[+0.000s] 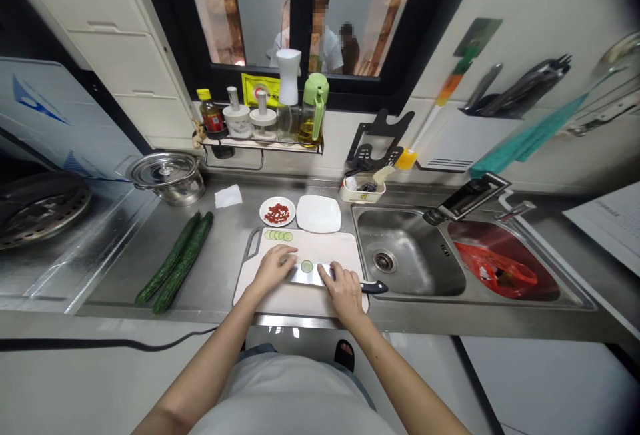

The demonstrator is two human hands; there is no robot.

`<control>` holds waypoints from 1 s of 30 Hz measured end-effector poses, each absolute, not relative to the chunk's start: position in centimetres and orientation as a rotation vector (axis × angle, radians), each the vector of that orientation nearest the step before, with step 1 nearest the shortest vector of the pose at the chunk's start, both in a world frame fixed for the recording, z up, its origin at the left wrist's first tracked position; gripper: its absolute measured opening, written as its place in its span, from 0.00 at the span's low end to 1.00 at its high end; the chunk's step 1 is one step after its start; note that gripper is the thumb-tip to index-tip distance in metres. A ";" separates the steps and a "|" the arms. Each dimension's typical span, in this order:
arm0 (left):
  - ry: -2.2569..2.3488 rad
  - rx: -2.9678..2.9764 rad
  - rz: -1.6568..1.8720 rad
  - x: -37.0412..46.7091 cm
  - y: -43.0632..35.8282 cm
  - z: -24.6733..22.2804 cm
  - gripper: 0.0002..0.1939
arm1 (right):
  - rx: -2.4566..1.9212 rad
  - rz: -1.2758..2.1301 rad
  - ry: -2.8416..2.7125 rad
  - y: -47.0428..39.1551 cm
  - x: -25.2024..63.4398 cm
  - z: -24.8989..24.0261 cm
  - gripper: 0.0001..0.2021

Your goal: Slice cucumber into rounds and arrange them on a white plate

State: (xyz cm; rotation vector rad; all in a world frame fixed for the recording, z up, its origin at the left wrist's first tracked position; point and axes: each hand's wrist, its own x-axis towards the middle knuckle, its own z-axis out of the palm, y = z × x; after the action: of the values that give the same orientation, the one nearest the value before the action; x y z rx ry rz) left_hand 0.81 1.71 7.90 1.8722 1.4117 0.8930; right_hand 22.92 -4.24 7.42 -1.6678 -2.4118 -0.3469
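A knife (316,280) lies flat on the white cutting board (290,302), its black handle past the board's right edge. One cucumber slice (307,266) rests on the blade. At the blade's left end is my left hand (274,266), fingers curved, with a bit of green by its fingertips; what it holds, if anything, is too small to tell. My right hand (344,290) lies over the blade near the handle, fingers apart, fingertips touching the metal. Several overlapping cucumber slices (279,236) form a row at the board's upper left.
Two whole cucumbers (183,262) lie left of the board. Behind it stand a plate of red pieces (277,212) and a white plate (319,214). A lidded pot (173,178) is at the back left, a sink (410,248) to the right. A person (327,48) shows in the window.
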 end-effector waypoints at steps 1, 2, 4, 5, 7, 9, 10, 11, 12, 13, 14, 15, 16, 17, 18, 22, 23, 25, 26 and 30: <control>1.351 1.949 0.814 1.1 1.9 8.5 0.14 | -1.650 -0.346 -2.418 -4.3 22.9 7.5 0.21; 1.291 2.012 0.733 1.4 2.1 9.0 0.14 | -1.636 -0.352 -2.427 -4.3 22.9 7.5 0.21; 1.212 2.100 0.593 1.9 2.3 9.6 0.14 | -1.622 -0.381 -2.445 -4.4 22.9 7.6 0.20; 1.193 2.125 0.543 2.1 2.4 9.8 0.14 | -1.621 -0.396 -2.450 -4.4 23.0 7.7 0.20; 1.191 2.144 0.498 2.5 2.5 9.9 0.12 | -1.626 -0.415 -2.452 -4.5 23.0 7.9 0.20; 1.211 2.125 0.519 2.7 2.5 9.8 0.10 | -1.638 -0.418 -2.453 -4.6 23.1 7.9 0.20; 1.224 2.104 0.541 2.8 2.5 9.6 0.09 | -1.645 -0.416 -2.453 -4.6 23.2 7.9 0.20; 1.235 2.077 0.563 2.9 2.5 9.5 0.08 | -1.652 -0.413 -2.452 -4.6 23.3 7.9 0.20; 1.250 2.039 0.584 3.0 2.6 9.3 0.07 | -1.659 -0.408 -2.450 -4.6 23.4 7.8 0.20; 1.266 1.988 0.605 3.0 2.7 9.0 0.07 | -1.664 -0.401 -2.447 -4.6 23.6 7.7 0.20; 1.290 1.924 0.630 3.0 2.9 8.7 0.07 | -1.667 -0.393 -2.445 -4.7 23.8 7.5 0.20; 1.327 1.850 0.663 2.9 3.2 8.4 0.07 | -1.670 -0.383 -2.443 -4.7 24.0 7.4 0.21; 1.376 1.771 0.700 2.8 3.6 7.9 0.07 | -1.676 -0.375 -2.441 -4.7 24.1 7.2 0.22; 1.441 1.692 0.746 2.7 4.1 7.5 0.08 | -1.683 -0.367 -2.439 -4.8 24.3 7.0 0.22; 1.521 1.623 0.790 2.5 4.7 7.0 0.07 | -1.694 -0.361 -2.435 -4.8 24.5 6.8 0.23; 1.751 1.513 0.800 1.9 7.4 5.2 0.05 | -1.746 -0.342 -2.415 -5.0 25.1 6.2 0.24; 1.784 1.514 0.778 1.8 8.0 4.9 0.05 | -1.754 -0.334 -2.412 -5.0 25.1 6.2 0.24; 1.840 1.529 0.725 1.7 9.0 4.4 0.05 | -1.765 -0.317 -2.411 -5.0 25.2 6.1 0.24; 1.862 1.538 0.698 1.7 9.4 4.3 0.05 | -1.771 -0.312 -2.411 -5.0 25.3 6.1 0.24; 1.886 1.593 0.630 2.0 10.6 4.0 0.05 | -1.791 -0.322 -2.416 -5.0 25.5 5.9 0.25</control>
State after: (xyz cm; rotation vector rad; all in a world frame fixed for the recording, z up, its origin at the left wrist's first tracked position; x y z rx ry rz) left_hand 1.98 10.57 4.04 1.5928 1.8863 0.6301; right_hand 25.46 -5.01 5.90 -1.7907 -2.4156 -0.3218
